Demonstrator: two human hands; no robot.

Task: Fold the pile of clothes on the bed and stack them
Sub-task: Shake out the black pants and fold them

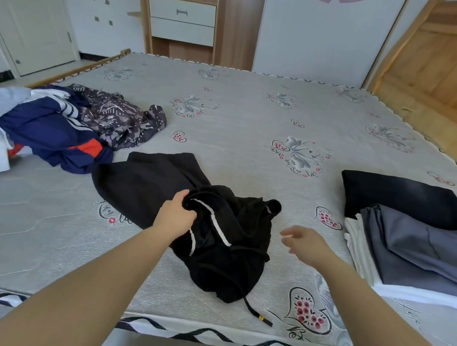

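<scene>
Black garment (215, 235), crumpled, near the front edge of the bed (255, 114), roughly centre. White stripes show along its folds; a black drawstring (257, 313) with a yellow-banded tip trails from its near end toward the mattress edge. One flat part of the cloth spreads back and left, toward the pile.

Left hand (174, 213) grips a bunched fold of the black garment at its upper left, fingers curled into the fabric. Right hand (303, 241) hovers just right of the garment, apart from it, fingers loosely spread, holding nothing; slightly blurred.

Unfolded pile (59, 126) on the left side of the bed: a navy jacket with white stripes and an orange patch, a dark patterned piece behind it, pale blue-white cloth at the far left. The navy jacket's near edge touches the spread part of the black garment.

Folded stack (410, 246) on the right side of the bed: grey item on top, white beneath, a folded black piece behind them.

Mattress cover grey with heart-and-flower prints. Wooden headboard (441, 67) at right; wardrobe with white drawers (182, 20) against the far wall; white door (33, 14) at left.
</scene>
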